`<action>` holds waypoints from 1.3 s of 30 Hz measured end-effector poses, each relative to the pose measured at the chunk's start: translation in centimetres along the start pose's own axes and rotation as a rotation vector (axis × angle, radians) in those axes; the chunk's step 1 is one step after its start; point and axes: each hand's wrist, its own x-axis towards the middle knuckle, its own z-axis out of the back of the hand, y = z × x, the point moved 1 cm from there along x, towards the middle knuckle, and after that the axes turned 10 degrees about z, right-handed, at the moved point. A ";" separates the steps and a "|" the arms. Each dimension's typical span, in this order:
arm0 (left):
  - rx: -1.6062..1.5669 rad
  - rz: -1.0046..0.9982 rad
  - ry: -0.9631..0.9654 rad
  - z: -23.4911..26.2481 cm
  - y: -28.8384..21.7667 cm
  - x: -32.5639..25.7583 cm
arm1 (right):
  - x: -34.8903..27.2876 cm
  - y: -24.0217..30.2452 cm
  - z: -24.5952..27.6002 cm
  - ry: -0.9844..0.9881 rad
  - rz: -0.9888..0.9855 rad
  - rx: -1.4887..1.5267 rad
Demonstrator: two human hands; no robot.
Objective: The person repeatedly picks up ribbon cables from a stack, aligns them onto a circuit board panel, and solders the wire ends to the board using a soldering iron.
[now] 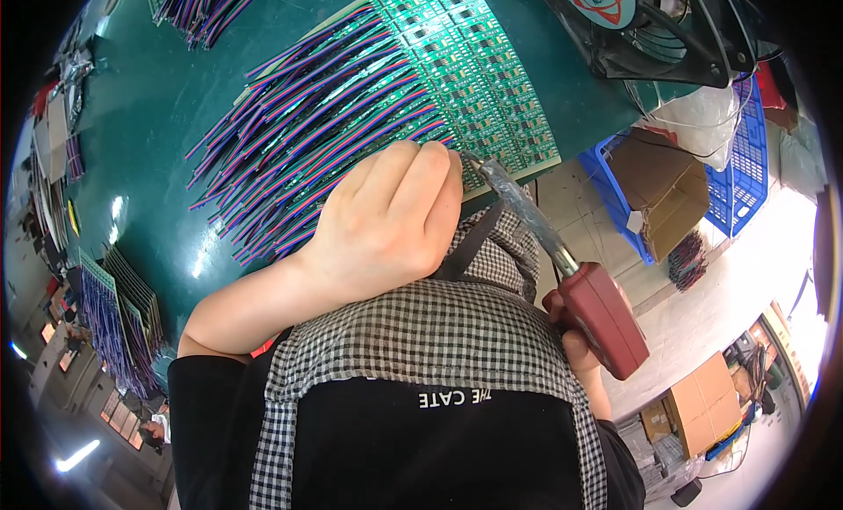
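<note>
Gripping hand: in the head view, the right hand (578, 350), at 4 o'clock from the middle, has its fingers wrapped around the dark red handle of a soldering tool (604, 321).
Tool tip (469, 156): it points toward 11 o'clock and ends just beside the left hand (386, 216); whether it touches something, I cannot tell.
Left hand: near the middle, toward 10 o'clock, knuckles upward and fingers curled; their ends are hidden, so I cannot tell what they pinch.
Circuit board panel (487, 67): green, lying on the dark green table (136, 172) at 12 to 1 o'clock.
Wires (307, 128): thin, many-coloured, spreading from the panel toward 10 o'clock, partly under the left hand.
Fan (654, 27): black, between 1 and 2 o'clock.
Blue crate (746, 159): near 3 o'clock, with a cardboard box (676, 198).
</note>
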 end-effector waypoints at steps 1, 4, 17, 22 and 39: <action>-0.003 -0.001 -0.002 -0.3 0.0 -0.3 | -0.5 0.2 0.1 0.000 0.000 -0.004; -0.007 0.057 -0.007 -1.3 0.0 -1.5 | -2.0 0.2 0.4 -0.043 -0.294 0.183; 0.014 0.054 -0.005 -0.9 -0.1 -1.1 | -2.1 0.5 0.3 -0.045 -0.225 0.154; 0.066 0.058 0.083 0.3 -0.5 -1.1 | -0.2 1.3 0.0 -0.110 -0.548 0.511; -0.058 0.529 -0.026 -0.1 18.1 3.9 | 0.4 1.2 -0.9 -0.197 -0.512 0.447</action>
